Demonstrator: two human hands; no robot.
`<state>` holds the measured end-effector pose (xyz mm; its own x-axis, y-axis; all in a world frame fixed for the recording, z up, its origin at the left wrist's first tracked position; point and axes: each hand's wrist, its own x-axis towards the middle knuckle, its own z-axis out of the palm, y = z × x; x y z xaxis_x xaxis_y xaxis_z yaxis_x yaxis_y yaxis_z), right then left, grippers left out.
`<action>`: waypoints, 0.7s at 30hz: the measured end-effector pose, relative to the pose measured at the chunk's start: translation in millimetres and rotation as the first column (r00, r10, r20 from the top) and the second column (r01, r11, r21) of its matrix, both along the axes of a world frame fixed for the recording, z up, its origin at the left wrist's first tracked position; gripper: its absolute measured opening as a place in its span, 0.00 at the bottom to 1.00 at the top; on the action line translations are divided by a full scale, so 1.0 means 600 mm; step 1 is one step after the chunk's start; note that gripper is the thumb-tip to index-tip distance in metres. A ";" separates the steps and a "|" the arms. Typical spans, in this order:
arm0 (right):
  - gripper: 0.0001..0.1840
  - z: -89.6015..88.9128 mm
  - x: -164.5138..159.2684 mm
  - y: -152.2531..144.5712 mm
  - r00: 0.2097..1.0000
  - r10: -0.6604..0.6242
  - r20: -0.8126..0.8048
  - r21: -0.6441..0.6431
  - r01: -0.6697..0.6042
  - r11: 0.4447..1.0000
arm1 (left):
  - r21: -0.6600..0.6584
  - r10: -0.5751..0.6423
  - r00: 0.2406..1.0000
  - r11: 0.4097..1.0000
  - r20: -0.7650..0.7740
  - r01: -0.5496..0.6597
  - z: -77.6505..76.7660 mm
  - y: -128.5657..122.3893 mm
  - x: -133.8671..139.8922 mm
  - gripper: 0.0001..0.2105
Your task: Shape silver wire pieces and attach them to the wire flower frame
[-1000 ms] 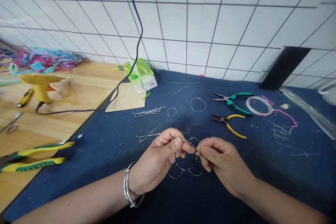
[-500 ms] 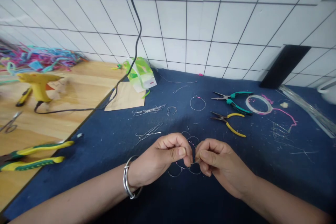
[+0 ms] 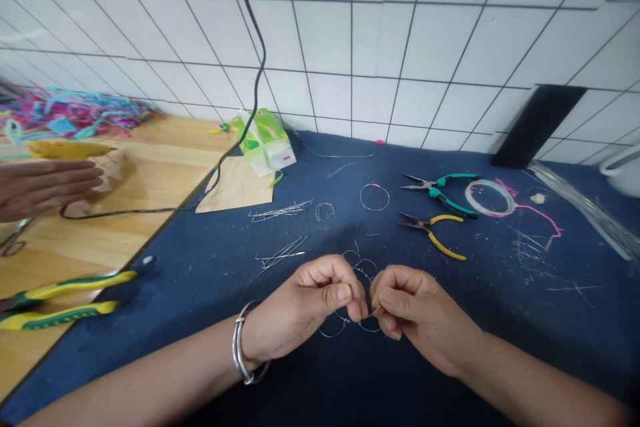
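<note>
My left hand (image 3: 327,290), with silver bangles at the wrist, pinches thin wire between thumb and fingers. Close beside it, my right hand (image 3: 407,300) is closed on the wire too, and a short curved bit of wire (image 3: 371,313) shows between the two. Thin wire loops (image 3: 332,333) with small pink beads spread out behind and below the fingers, partly hidden by them. Beyond the hands, a separate wire ring (image 3: 375,197) with a pink part lies on the blue cloth. Loose wire pieces (image 3: 281,253) and a small curled wire (image 3: 325,211) are left of it.
Teal-handled pliers (image 3: 443,188) and yellow-handled pliers (image 3: 435,233) lie to the right, near a white ring-shaped spool (image 3: 490,199). At left are green-yellow pliers (image 3: 65,300), a yellow glue gun (image 3: 65,149) with black cord, and another person's hand (image 3: 47,187).
Another person's hand has come in at the left edge, in front of the glue gun. The view has shifted slightly; my hands keep nearly the same pose.
</note>
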<state>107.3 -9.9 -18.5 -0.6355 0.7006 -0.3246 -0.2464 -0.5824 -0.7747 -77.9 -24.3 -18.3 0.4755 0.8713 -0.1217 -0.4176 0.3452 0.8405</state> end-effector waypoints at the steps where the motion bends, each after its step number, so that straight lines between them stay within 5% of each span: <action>1: 0.09 -0.001 0.000 -0.001 1.000 0.002 -0.003 0.010 -0.002 1.000 | 0.006 -0.013 1.000 1.000 -0.012 0.013 -0.001 0.001 -0.001 0.05; 8: 0.11 -0.001 -0.002 -0.005 0.988 0.156 0.017 0.036 -0.157 0.987 | 0.028 -0.180 0.979 0.983 -0.094 0.184 -0.001 0.001 -0.011 0.05; 12: 0.09 0.003 0.002 0.005 0.991 0.042 0.126 0.090 -0.054 0.994 | 0.199 -0.073 0.911 0.966 -0.406 0.166 0.025 0.019 -0.035 0.07; 14: 0.10 0.005 0.004 0.014 0.973 -0.092 0.212 0.132 0.065 0.989 | 0.334 0.106 0.763 0.931 -0.638 0.149 0.039 0.030 -0.056 0.08; 17: 0.10 0.002 0.007 0.024 0.941 -0.173 0.291 0.175 0.126 0.976 | 0.470 0.294 0.470 0.824 -0.832 0.317 0.048 0.037 -0.082 0.06; 21: 0.11 -0.009 0.004 0.027 0.936 -0.139 0.324 0.186 0.081 0.979 | 0.488 0.397 0.284 0.720 -0.873 0.494 0.031 0.023 -0.085 0.11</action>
